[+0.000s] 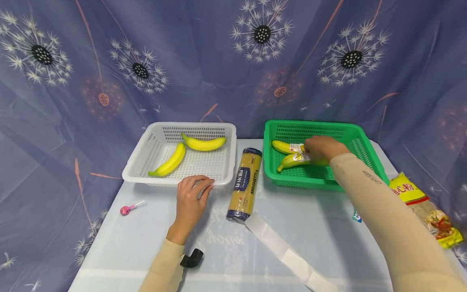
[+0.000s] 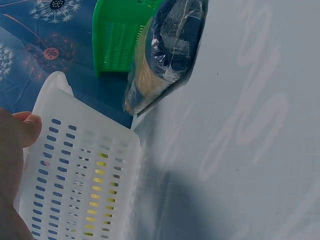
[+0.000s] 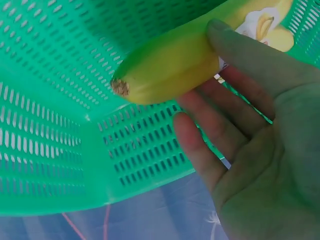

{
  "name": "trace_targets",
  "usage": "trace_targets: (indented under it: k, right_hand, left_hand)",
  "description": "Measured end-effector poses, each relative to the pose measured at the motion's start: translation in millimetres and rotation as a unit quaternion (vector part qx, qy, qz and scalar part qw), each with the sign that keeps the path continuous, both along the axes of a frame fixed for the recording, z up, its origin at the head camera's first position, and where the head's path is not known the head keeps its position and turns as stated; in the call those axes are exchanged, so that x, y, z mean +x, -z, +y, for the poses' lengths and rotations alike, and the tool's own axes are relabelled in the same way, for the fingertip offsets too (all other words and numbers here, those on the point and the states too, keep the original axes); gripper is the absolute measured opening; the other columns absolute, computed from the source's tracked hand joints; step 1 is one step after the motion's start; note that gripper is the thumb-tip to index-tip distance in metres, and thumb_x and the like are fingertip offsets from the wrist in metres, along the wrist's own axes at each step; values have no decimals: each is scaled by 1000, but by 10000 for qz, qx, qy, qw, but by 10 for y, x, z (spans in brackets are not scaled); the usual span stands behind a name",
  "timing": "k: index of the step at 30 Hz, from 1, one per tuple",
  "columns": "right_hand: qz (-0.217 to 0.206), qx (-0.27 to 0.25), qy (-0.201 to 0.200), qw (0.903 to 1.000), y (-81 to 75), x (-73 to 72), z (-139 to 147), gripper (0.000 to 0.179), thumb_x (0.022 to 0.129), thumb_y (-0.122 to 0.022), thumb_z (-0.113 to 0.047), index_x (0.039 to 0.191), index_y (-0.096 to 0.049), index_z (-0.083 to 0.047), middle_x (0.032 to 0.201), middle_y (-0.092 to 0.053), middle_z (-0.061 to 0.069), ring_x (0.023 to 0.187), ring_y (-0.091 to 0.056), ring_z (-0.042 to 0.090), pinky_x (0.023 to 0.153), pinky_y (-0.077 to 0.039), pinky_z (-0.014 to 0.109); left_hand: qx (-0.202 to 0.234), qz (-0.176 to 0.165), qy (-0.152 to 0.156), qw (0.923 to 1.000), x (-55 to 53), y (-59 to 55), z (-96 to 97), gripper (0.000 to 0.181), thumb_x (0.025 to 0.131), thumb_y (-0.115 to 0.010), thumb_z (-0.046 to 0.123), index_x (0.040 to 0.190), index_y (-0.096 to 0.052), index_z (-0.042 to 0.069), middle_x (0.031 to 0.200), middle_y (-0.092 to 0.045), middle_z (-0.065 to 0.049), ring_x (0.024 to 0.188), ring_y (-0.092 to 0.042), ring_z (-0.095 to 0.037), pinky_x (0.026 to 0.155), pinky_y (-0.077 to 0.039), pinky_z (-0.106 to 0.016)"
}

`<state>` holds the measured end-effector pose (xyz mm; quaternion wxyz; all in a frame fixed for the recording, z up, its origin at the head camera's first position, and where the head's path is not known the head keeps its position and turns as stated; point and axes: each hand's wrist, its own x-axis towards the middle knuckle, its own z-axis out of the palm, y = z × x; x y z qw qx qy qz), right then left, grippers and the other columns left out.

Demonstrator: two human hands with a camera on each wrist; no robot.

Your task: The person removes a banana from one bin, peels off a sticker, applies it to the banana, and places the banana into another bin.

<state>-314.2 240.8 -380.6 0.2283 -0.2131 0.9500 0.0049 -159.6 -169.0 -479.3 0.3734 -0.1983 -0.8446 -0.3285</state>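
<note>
My left hand (image 1: 191, 198) is at the near rim of a white plastic basket (image 1: 233, 162); in the left wrist view its thumb and a fingertip meet at the edge of the rim. Two yellow bananas lie inside that basket, one curved banana (image 1: 203, 144) at the back and another banana (image 1: 169, 161) slanting at the left. Reaching into a green basket (image 1: 270, 162), my right hand (image 1: 322, 148) grips a banana (image 3: 165, 70) with a sticker, thumb on one side and fingers on the other. A second stickered banana (image 1: 281, 147) lies close alongside it.
A spaghetti pack (image 1: 245, 184) lies between the baskets, with a white paper strip (image 1: 281, 247) running from its near end. A pink lollipop (image 1: 125, 210) is at the left. At the right edge lies a yellow food bag (image 1: 425, 211), and a small blue-white packet (image 1: 356, 216) is beside my sleeve.
</note>
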Motion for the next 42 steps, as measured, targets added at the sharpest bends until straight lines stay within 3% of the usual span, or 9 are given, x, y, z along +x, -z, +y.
trace_targets:
  k: [9, 17, 20, 22, 25, 28, 31, 37, 42]
  right_hand:
    - [117, 304, -346, 9989, 98, -66, -38, 4, 90, -65, -11, 88, -68, -11, 72, -55, 1, 63, -42, 19, 58, -35, 37]
    - [-81, 191, -122, 9997, 156, -133, -69, 39, 94, -59, -22, 61, -38, -18, 57, -24, -2, 53, -21, 15, 51, -24, 34]
    - [-63, 183, -35, 9998, 150, -126, -70, 37, 92, -62, -22, 61, -42, -18, 57, -26, -3, 54, -24, 15, 51, -26, 34]
    - [-152, 184, -14, 9997, 134, -112, -67, 32, 91, -65, -22, 64, -48, -16, 59, -31, -3, 55, -28, 15, 52, -28, 34]
    - [-239, 96, 63, 9996, 58, -88, -48, 17, 87, -71, -24, 82, -64, -10, 73, -52, 0, 65, -47, 17, 56, -40, 34]
    - [-190, -176, 195, 9995, -87, -91, -23, 35, 86, -74, -28, 110, -68, -3, 102, -64, 11, 91, -59, 30, 72, -50, 44]
    - [-130, -476, 253, 9985, -238, -91, -12, 50, 87, -71, -33, 124, -62, 0, 119, -61, 19, 108, -56, 38, 84, -47, 52]
    - [167, -1039, 227, 9942, -399, 61, -69, 54, 92, -63, -41, 128, -59, -1, 117, -63, 15, 104, -59, 34, 84, -47, 52]
    - [926, -1962, 148, 9761, -402, 371, -316, 40, 94, -62, -35, 124, -62, -9, 109, -66, 7, 90, -63, 21, 77, -51, 45]
  left_hand:
    - [103, 43, 71, 9999, -27, 37, -7, 19, 78, -80, 9, 96, -76, 12, 103, -66, -1, 99, -56, -25, 83, -37, -43]
    - [69, 111, 20, 9999, -65, 27, -32, 19, 79, -80, 11, 97, -76, 13, 103, -66, 0, 99, -56, -25, 83, -37, -43]
    - [69, 109, 44, 9999, -60, 17, -25, 18, 79, -80, 11, 97, -76, 12, 103, -66, -1, 98, -56, -26, 83, -37, -44]
    - [61, 124, 49, 9999, -44, 19, -18, 19, 78, -80, 10, 96, -76, 12, 103, -66, -1, 98, -56, -27, 83, -38, -44]
    - [53, 177, 51, 9998, -18, 31, -12, 20, 76, -81, 8, 95, -76, 12, 101, -66, -2, 96, -56, -28, 81, -38, -44]
    - [42, 162, 35, 9999, -5, 31, -7, 20, 77, -81, 8, 96, -76, 12, 102, -66, -3, 97, -56, -28, 82, -38, -44]
    - [25, 114, -2, 9999, 7, 22, -6, 20, 78, -80, 9, 97, -76, 12, 103, -65, -3, 98, -55, -28, 82, -38, -44]
    - [9, 95, -44, 9999, 36, 23, 3, 20, 77, -81, 8, 96, -76, 12, 102, -65, -2, 97, -56, -28, 83, -38, -44]
    - [0, 38, -51, 10000, 46, 24, 7, 20, 78, -81, 9, 96, -76, 12, 103, -65, -1, 98, -55, -27, 84, -37, -43]
